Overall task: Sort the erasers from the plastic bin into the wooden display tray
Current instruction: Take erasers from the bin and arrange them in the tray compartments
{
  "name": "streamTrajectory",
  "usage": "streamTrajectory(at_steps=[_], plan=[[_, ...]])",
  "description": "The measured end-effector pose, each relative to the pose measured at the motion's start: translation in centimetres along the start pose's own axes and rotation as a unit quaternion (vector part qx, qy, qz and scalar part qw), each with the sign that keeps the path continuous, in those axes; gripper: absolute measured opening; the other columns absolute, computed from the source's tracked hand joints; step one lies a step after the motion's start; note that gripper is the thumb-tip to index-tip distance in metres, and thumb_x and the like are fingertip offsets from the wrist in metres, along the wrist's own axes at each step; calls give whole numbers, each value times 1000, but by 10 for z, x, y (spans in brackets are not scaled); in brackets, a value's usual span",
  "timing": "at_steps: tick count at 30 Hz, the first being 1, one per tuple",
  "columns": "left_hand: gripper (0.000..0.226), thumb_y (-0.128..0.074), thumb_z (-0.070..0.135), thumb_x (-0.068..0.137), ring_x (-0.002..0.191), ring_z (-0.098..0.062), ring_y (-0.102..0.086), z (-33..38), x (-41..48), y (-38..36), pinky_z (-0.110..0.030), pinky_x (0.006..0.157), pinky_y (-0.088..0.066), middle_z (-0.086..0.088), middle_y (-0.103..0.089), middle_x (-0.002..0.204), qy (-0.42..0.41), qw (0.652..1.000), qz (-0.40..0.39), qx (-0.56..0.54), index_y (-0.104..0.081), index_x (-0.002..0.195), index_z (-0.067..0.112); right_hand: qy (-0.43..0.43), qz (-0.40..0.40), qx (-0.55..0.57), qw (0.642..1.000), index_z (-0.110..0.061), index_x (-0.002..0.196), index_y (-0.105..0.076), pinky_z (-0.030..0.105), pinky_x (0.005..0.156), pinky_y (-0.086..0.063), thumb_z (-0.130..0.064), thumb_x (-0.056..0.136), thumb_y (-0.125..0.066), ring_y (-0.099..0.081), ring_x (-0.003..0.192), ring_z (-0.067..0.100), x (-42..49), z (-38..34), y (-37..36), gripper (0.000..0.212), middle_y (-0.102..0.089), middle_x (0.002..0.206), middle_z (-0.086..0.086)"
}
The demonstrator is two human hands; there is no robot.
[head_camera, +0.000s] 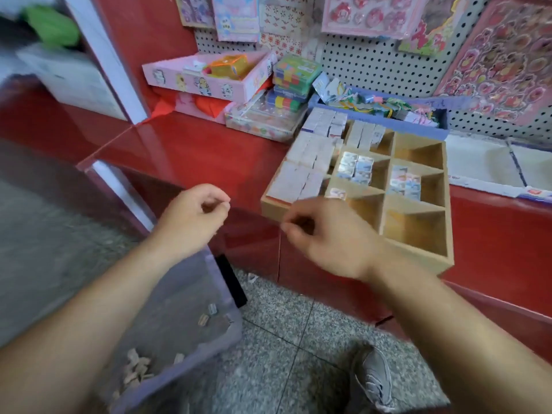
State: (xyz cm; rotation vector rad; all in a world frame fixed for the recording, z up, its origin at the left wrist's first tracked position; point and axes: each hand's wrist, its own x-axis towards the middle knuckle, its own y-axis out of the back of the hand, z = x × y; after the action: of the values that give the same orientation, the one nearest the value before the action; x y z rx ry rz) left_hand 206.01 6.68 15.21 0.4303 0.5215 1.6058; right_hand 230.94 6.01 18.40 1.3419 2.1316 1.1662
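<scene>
Left grip [194, 216]: fingers curled, thumb tip on forefinger, nothing seen inside; hovers above counter [194, 144] edge. Right grip [325, 234]: fingers curled in, nothing seen inside, just in front of wooden display tray [418, 255] near corner. Tray on red counter: left cells packed with erasers [355, 168], right cells bare. Plastic bin [209, 294] on floor under left forearm, loose erasers at bottom. Frame blurred.
</scene>
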Motion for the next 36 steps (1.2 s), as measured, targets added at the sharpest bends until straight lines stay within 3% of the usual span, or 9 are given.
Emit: streamTrajectory(at_steps=[3, 5, 9, 11, 16, 22, 25, 30, 36], plan=[[12, -67, 21, 90, 87, -19, -67, -75, -9, 21, -33, 84, -52, 5, -72, 88, 52, 993, 0, 104, -66, 83, 31, 55, -118, -56, 990, -19, 94, -66, 39, 78, -50, -27, 92, -59, -60, 89, 21, 2, -12, -83, 11, -63, 93, -2], [6, -63, 35, 80, 88, -29, -69, -127, -17, 31, -40, 85, -55, -3, -72, 85, 95, 989, -15, 109, -66, 76, 32, 51, -169, -103, 979, -15, 114, -63, 46, 83, -51, -30, 93, -56, -58, 101, 31, 2, -8, -141, 26, -59, 109, 7], [23, -59, 36, 87, 87, -26, -65, -229, -34, 39, -32, 83, -50, -4, -68, 88, 222, 958, -85, 163, -68, 90, 14, 53, -240, -156, 957, -13, 138, -52, 50, 90, -53, -36, 93, -48, -53, 119, 43, 4, 11, -237, 51, -50, 136, 18], [31, -54, 40, 81, 88, -29, -68, -271, -46, 38, -32, 77, -49, -5, -70, 86, 259, 946, -105, 164, -69, 86, 13, 59, -236, -158, 957, -11, 138, -54, 51, 92, -54, -32, 90, -55, -51, 125, 44, 10, 17, -271, 52, -47, 144, 21], [12, -59, 24, 96, 98, -30, -64, -348, -70, 9, -25, 74, -39, -8, -69, 105, 317, 924, -153, 147, -64, 101, 14, 70, -174, -184, 965, -10, 129, -59, 49, 103, -41, -32, 89, -58, -35, 141, 38, 26, 27, -329, 46, -43, 149, 19], [54, -72, 35, 91, 120, -37, -58, -410, -79, -27, -35, 92, -47, -17, -58, 132, 316, 886, -280, 192, -52, 136, 13, 60, -131, -123, 982, -6, 128, -62, 58, 109, -37, -30, 94, -49, -27, 148, 39, 26, 46, -354, 44, -39, 156, 19], [64, -71, 47, 86, 125, -40, -52, -436, -90, -13, -47, 99, -51, -17, -50, 132, 298, 874, -255, 286, -50, 140, 18, 54, -121, -109, 985, -6, 125, -64, 60, 107, -37, -26, 91, -52, -28, 147, 39, 27, 47, -355, 41, -43, 153, 18], [93, -72, 67, 76, 125, -38, -49, -466, -119, 11, -46, 99, -48, -19, -45, 136, 278, 842, -236, 397, -38, 144, 13, 55, -106, -83, 989, -8, 124, -66, 60, 108, -35, -24, 90, -51, -30, 148, 37, 28, 47, -356, 41, -46, 151, 15], [99, -89, 59, 62, 108, -46, -61, -473, -130, -9, -49, 91, -53, -15, -40, 128, 369, 874, -196, 247, -33, 138, 28, 52, -97, -56, 992, -6, 129, -62, 54, 115, -28, -24, 92, -46, -29, 149, 35, 29, 48, -355, 43, -44, 153, 12]])
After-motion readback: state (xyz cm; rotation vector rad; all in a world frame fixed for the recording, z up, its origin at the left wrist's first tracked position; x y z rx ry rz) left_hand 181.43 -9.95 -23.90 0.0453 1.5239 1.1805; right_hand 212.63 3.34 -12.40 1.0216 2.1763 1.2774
